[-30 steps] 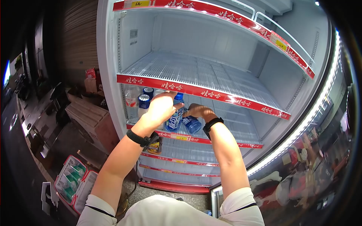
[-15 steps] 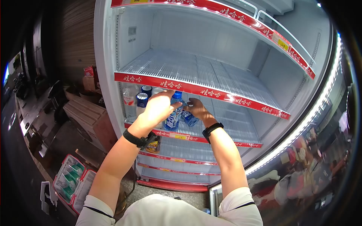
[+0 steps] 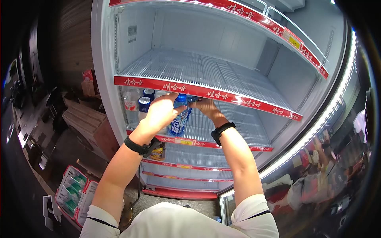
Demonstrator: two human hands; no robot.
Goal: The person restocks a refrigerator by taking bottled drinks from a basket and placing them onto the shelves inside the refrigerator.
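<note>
You face a white wire shelf (image 3: 238,133) with a red front strip. On its left part stand a clear bottle (image 3: 129,104), two blue-capped cans (image 3: 143,104) and a blue-labelled bottle (image 3: 178,119); its right part is bare wire.

White short sleeves with dark trim, black wristbands (image 3: 139,146)

Two hands, the left hand (image 3: 160,112) and right hand (image 3: 205,106), are reaching into one fridge (image 3: 238,79). One blue bottle (image 3: 178,119) is showing between them. Two cans (image 3: 145,101) and one clear bottle (image 3: 129,104) are standing beside it. One red crate (image 3: 73,192) is sitting on the floor.
</note>
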